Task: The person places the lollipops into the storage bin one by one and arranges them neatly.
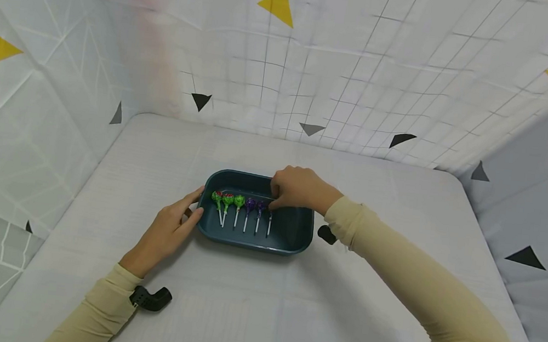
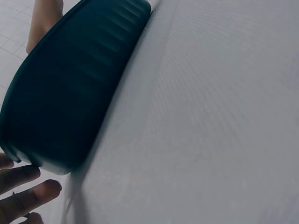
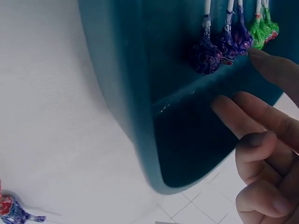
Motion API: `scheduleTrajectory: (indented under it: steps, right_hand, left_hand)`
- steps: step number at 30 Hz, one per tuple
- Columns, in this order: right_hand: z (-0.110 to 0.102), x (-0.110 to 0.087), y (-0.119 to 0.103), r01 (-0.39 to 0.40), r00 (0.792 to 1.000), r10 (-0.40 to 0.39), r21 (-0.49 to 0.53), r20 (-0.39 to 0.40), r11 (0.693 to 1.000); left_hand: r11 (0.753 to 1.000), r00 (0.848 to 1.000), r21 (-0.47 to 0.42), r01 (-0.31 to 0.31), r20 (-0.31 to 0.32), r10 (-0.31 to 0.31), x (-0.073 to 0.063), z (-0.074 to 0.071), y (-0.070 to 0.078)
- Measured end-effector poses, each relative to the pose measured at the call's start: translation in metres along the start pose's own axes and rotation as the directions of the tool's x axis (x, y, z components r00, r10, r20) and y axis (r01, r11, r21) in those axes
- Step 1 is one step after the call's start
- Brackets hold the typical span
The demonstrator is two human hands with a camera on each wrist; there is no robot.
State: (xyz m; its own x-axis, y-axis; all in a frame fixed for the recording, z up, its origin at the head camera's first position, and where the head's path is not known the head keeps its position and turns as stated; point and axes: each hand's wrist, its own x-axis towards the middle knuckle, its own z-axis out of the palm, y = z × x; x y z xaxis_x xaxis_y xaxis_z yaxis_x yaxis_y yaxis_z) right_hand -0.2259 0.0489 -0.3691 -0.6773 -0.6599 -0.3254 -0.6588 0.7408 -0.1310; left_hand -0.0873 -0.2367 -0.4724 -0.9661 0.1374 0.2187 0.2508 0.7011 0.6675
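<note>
A dark teal tray (image 1: 247,245) holds a row of wrapped lollipops, heads toward the far side. Three green lollipops (image 1: 238,200), two with red on them, lie at the left; three purple lollipops (image 1: 249,206) lie to their right. My left hand (image 1: 164,232) rests its fingertips against the tray's left end, fingers fairly straight. My right hand (image 1: 302,189) reaches over the far rim. In the right wrist view its thumb (image 3: 275,70) is close by the purple heads, and its fingers are spread apart from the thumb with nothing between them. In the head view it covers the rightmost purple head.
Another lollipop (image 3: 14,210), in a red and purple wrapper, lies on the white tabletop outside the tray. Black wrist devices (image 1: 150,298) sit on both sleeves. White cloth walls (image 1: 343,67) with triangles enclose the table's far side and flanks.
</note>
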Motion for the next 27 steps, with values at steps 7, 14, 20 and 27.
scheduleTrajectory:
  steps: [7, 14, 20, 27]
  right_hand:
    - [0.0, -0.014, 0.011, -0.003, 1.0, 0.004, 0.07, -0.025, 0.998]
    - [-0.003, -0.034, 0.019, 0.015, 0.998, -0.005, 0.158, -0.063, 0.987]
    - [0.0, -0.05, 0.031, 0.014, 0.994, 0.012, 0.232, -0.11, 0.973]
    - [0.008, -0.069, 0.049, 0.024, 0.984, 0.027, 0.287, -0.174, 0.957]
  left_hand:
    - [1.0, 1.0, -0.006, 0.002, 0.003, -0.002, 0.001, 0.0, 0.001]
    - [1.0, 1.0, -0.001, 0.007, -0.001, -0.007, 0.001, 0.0, 0.001]
    - [1.0, 1.0, 0.0, 0.018, 0.008, -0.018, 0.001, 0.0, 0.0]
    - [1.0, 1.0, 0.0, 0.02, 0.005, -0.02, 0.002, 0.0, -0.001]
